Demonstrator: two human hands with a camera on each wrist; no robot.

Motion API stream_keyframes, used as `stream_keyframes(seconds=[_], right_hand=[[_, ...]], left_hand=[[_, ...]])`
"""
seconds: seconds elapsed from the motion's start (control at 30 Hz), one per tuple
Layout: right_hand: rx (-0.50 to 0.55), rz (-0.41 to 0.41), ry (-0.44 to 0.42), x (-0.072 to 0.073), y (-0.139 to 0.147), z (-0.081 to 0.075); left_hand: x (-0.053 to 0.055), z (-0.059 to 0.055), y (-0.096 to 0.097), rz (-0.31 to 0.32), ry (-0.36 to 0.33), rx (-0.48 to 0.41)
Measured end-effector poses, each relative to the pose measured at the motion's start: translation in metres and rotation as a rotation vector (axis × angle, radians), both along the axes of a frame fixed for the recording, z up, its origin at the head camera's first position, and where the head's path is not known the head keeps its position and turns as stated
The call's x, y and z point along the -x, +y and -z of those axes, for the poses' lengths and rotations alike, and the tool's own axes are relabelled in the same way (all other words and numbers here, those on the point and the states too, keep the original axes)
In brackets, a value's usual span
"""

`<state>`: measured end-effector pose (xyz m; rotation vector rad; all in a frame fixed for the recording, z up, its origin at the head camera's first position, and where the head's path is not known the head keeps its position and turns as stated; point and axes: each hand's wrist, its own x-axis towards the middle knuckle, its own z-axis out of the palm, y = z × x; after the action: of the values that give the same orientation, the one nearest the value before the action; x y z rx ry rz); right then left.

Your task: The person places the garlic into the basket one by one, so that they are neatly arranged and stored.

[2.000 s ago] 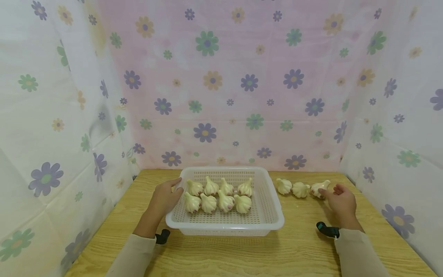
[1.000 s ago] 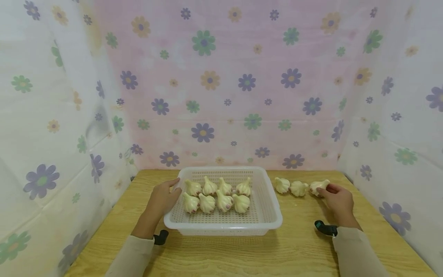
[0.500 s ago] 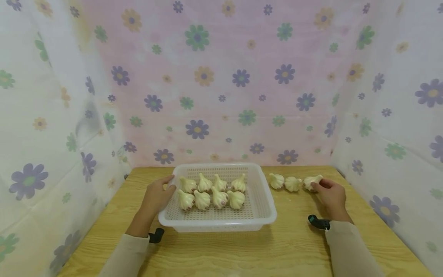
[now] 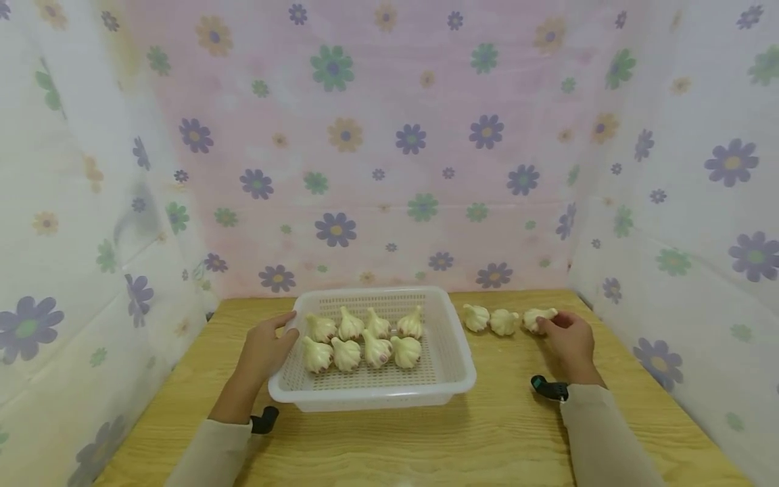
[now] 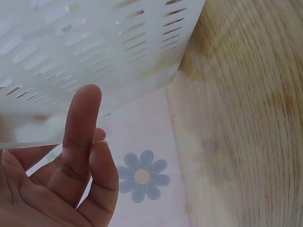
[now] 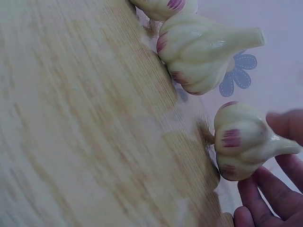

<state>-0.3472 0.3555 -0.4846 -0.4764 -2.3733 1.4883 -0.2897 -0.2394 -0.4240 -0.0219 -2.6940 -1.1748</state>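
At the left rim of a white plastic basket [image 4: 371, 399] is my left hand [image 4: 263, 352], its thumb over the edge and its fingers on the outer side. In the left wrist view, fingertips [image 5: 85, 104] lie by the slotted wall. Several pale garlic bulbs [image 4: 347, 354] with purple marks sit in two rows inside the basket. On the right, my right hand [image 4: 571, 341] pinches the rightmost garlic bulb [image 6: 240, 139] of three on the table, thumb and fingers about its neck. Its left neighbour [image 6: 203, 54] lies apart from it.
The wooden table [image 4: 389, 446] ends against a flowered cloth [image 4: 389, 176] at the back and sides. Another garlic bulb [image 4: 476, 317] lies just right of the basket. A black camera mount [image 4: 550, 388] sits at each wrist.
My right hand's fingers have closed in on the rightmost garlic bulb, which stays about where it was. My left hand keeps its place on the basket. The head view has swung slightly right.
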Motion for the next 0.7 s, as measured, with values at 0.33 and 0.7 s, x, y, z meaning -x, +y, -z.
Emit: stream_keyframes(seconds=[0.33,0.7], right_hand=[[-0.089,-0.086,-0.040,-0.0044,0.0044,0.0037],[-0.041,-0.079,-0.069,-0.0025,0.0000,-0.0015]], left_hand=[[0.0018,0.0046,0.0018,0.010,0.020,-0.012],[0.0035,0.0039,-0.0014,-0.028,0.019,-0.001]])
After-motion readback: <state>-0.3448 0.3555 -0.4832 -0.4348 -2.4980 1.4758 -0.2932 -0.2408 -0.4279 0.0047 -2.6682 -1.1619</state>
